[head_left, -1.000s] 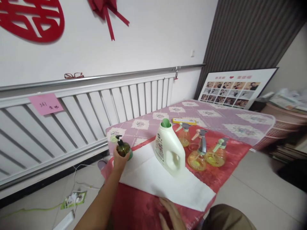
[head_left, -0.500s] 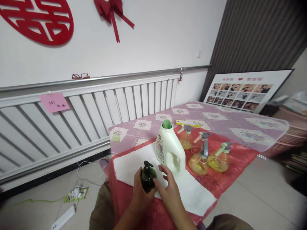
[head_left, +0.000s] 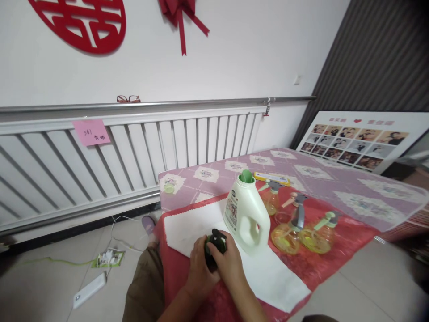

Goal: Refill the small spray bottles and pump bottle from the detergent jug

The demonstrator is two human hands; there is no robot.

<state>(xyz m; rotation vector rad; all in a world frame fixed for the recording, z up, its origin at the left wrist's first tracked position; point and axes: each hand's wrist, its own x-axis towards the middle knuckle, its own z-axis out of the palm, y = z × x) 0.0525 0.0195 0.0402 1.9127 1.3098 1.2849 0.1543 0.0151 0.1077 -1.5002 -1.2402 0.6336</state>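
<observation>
A dark green pump bottle (head_left: 211,257) with a black pump head is held low over the near edge of the white cloth (head_left: 187,221). My left hand (head_left: 199,268) wraps round its body from the left. From the right, my right hand (head_left: 233,259) closes on the bottle's top, its thumb across the collar below the pump head. The fingers hide much of the bottle. Just beyond them stands a large pale green jug (head_left: 251,217) with a green measuring cup (head_left: 246,176) in its mouth.
Several clear spray bottles (head_left: 286,239) with yellow liquid stand right of the jug on the red cover (head_left: 348,250). A yellow box (head_left: 272,179) lies behind them. The radiator (head_left: 140,154) runs along the wall. Cables and a white power bank (head_left: 90,290) lie on the floor.
My right hand has gone from loosely open beside the bottle to closed on its top. The pump head now points more sideways. The whole view has shifted somewhat.
</observation>
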